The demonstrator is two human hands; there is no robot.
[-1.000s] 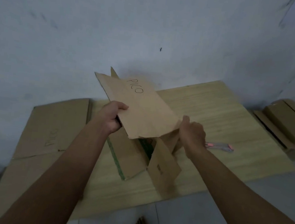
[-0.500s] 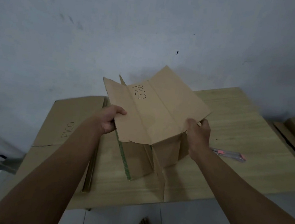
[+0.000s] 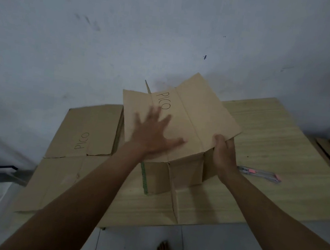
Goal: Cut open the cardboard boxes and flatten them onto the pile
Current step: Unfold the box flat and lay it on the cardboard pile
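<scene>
Pile [image 3: 80,135]: flattened sheets, far left, on the table [image 3: 281,142]. Left hand [image 3: 152,135]: fingers spread flat, on the box [image 3: 191,123]. Box: table centre, beside the pile, cut open, half collapsed; top panels tilt up toward the wall, creases running near to far. Flattening and stacking remain. Right hand [image 3: 223,152]: clamped on the box's right edge. Knife [image 3: 259,173]: idle, right.
</scene>
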